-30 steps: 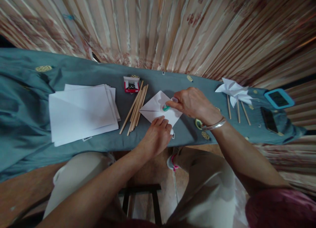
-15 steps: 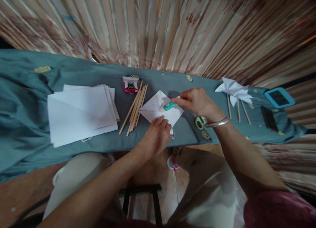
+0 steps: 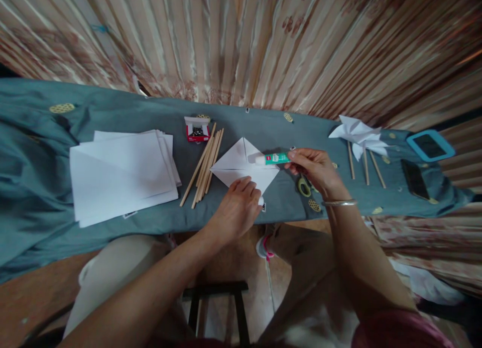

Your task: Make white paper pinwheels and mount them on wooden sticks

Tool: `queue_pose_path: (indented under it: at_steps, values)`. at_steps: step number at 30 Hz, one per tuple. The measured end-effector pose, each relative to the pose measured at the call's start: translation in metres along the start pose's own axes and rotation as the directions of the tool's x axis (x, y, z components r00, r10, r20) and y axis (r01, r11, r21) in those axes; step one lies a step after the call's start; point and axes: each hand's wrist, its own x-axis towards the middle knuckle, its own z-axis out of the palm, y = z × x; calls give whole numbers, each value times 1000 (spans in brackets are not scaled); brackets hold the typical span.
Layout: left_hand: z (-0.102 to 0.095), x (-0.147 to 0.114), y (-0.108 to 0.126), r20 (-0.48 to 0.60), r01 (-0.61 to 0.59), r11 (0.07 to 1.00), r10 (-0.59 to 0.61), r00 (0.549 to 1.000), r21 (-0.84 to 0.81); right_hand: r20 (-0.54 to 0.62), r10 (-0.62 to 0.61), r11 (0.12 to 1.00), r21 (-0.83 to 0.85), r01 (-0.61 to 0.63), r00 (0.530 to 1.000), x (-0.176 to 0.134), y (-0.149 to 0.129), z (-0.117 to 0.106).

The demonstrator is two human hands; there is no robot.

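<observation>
A square of white paper (image 3: 234,159) with creases running to its centre lies cornerwise on the cloth. My left hand (image 3: 241,205) rests on its near edge, fingers curled, and a small white cap (image 3: 261,201) pokes out at the hand's right side. Just over the paper's right half, a green and white glue stick (image 3: 276,158) is held level, its white end pointing left. My right hand (image 3: 312,169) pinches its green end between thumb and fingers. Below that hand sits a pair of scissors (image 3: 303,186) with yellow-green handles, partly hidden.
Left of the paper lie several wooden sticks (image 3: 205,164), a small red box (image 3: 197,131) with dark contents, and a stack of white sheets (image 3: 122,177). Paper pinwheels (image 3: 359,134) on sticks, a dark phone (image 3: 414,180) and a blue-framed device (image 3: 431,145) occupy the right end.
My right hand has moved right and slightly toward me, turning the glue stick level and drawing it off the paper's middle. My left hand stays on the paper.
</observation>
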Motion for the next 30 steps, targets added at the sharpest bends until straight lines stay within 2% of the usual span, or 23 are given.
queue_pose_path:
  at_steps: [4,9,12,16,20,22,25,28,30]
  values:
    - [0,-1,0,-17,-14,1000,14,1000,0,-17,-107,989,-99,105,994,-9,1,13]
    - [0,0,0,2,-4,1000,4,1000,-5,54,-204,934,-287,211,977,-11,6,19]
    - [0,0,1,2,6,1000,-6,1000,-7,100,-254,854,-444,271,962,-12,6,19]
    - [1,-1,1,-1,9,1000,-9,1000,-12,100,-309,718,-628,301,946,-18,-7,26]
    - [1,-1,1,-6,8,1000,-8,1000,-2,101,-359,654,-682,327,928,-22,-16,35]
    - [1,0,1,1,11,1000,-11,1000,-2,70,-363,680,-662,316,929,-21,-13,37]
    - [0,0,1,8,20,999,-19,1000,-26,-37,-327,809,-528,259,944,-15,-5,35]
    - [-1,0,1,5,26,997,-26,1000,-69,-171,-225,955,-234,182,959,-9,1,30]
    - [-2,0,1,-5,33,992,-34,999,-118,-225,-129,992,-26,126,966,-5,2,26]
